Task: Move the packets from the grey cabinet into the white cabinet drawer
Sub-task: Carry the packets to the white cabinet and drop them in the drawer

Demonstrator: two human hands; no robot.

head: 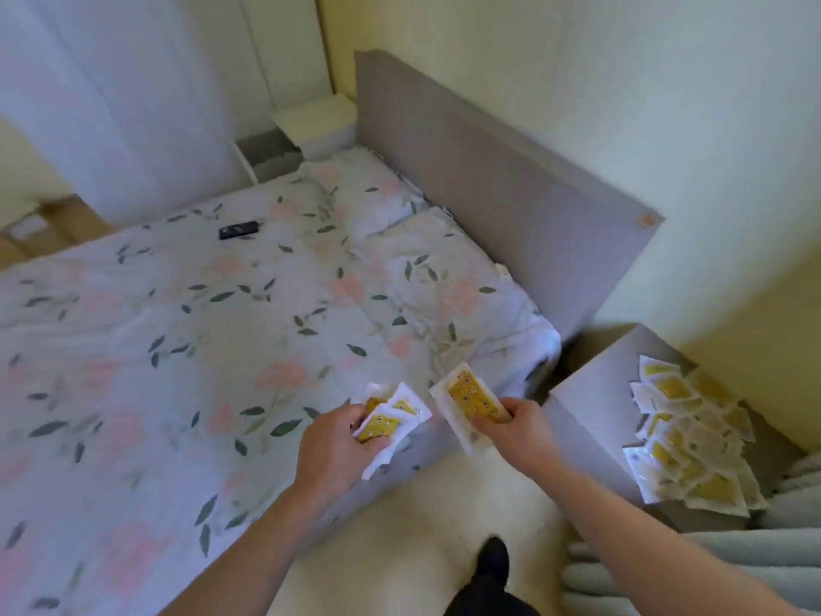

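Observation:
Several yellow-and-white packets (693,431) lie piled on top of the grey cabinet (591,420) at the right. My left hand (333,446) grips a small bunch of packets (391,420) over the bed's corner. My right hand (515,424) pinches one flat packet (466,400), held just left of the grey cabinet. A white cabinet (317,122) stands far off on the other side of the bed, beside the headboard; whether its drawer is open I cannot tell.
A bed with a floral cover (200,326) and pillows fills the left and middle. A grey headboard (488,180) runs behind it. A dark phone-like thing (238,229) lies on the bed. My dark-socked foot (493,557) stands on the pale floor. Folded light fabric (711,571) lies at the lower right.

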